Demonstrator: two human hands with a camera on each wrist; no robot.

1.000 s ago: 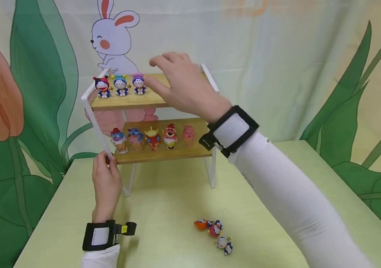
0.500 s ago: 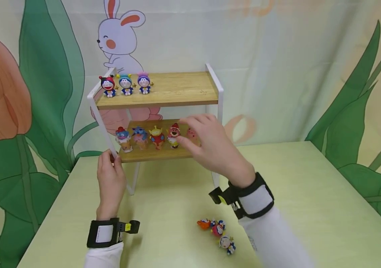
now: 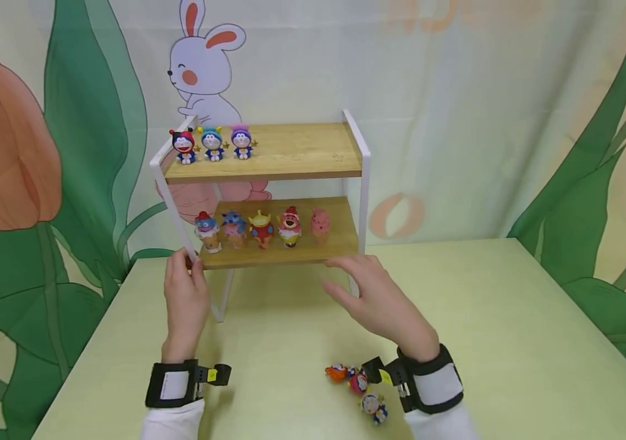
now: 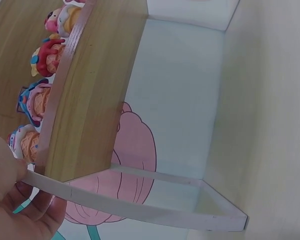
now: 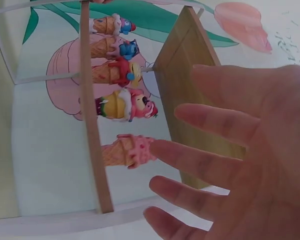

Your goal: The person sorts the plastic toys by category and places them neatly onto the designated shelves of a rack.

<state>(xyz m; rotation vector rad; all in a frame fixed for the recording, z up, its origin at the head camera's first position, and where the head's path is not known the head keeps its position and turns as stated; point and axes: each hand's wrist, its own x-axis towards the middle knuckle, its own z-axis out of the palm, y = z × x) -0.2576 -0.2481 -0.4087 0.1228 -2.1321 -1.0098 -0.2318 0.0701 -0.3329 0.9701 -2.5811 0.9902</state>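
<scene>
A two-tier shelf (image 3: 307,153) with wooden boards and a white frame stands on the table. My left hand (image 3: 186,302) grips its left front post beside the lower board; the left wrist view shows fingers round the white bar (image 4: 125,206). In front of the lower board's right end hovers my right hand (image 3: 381,302), fingers spread and holding nothing. Three small hooded cat figurines, red (image 3: 184,146), teal (image 3: 213,145) and purple (image 3: 242,143), stand at the top board's left. Several ice-cream-cone figurines line the lower board, a pink one (image 3: 321,225) rightmost.
Loose figurines lie on the table (image 3: 538,342) near my right wrist: an orange one (image 3: 337,373), a red-hooded one (image 3: 357,382) and a white-faced one (image 3: 371,404). A printed curtain (image 3: 456,122) hangs behind the shelf.
My right hand has come down from above the top board, past the lower tier, to below its right front edge. My left hand keeps its grip on the post.
</scene>
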